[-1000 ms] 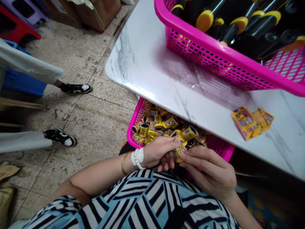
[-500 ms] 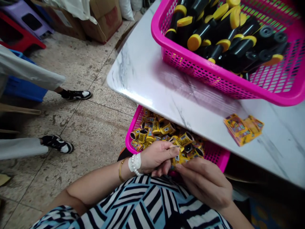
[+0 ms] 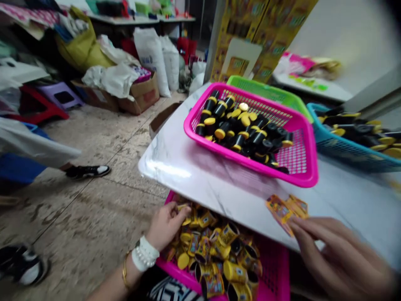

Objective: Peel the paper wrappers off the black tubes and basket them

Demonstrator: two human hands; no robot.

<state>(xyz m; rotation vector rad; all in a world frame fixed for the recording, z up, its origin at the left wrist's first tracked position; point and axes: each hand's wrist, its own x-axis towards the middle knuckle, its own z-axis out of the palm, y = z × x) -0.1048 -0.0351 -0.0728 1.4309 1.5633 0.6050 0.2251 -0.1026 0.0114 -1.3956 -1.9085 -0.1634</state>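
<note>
Our hands well apart: left hand (image 3: 166, 225) curled at edge of yellow wrapped capsules (image 3: 213, 251), grip unclear; right hand (image 3: 341, 261) open, fingertips just beside printed yellow wrappers (image 3: 286, 211) on marble surface (image 3: 175, 167). Capsules heaped in lower pink basket (image 3: 275, 267); black-and-yellow cylinders (image 3: 238, 129) part-filling upper pink basket (image 3: 250, 163).

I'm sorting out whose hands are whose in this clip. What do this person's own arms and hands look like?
The left hand and right hand are bare, with no gloves. Left wrist: white band with pearl beads, thin gold bangle. A black-and-white striped garment shows below.
</note>
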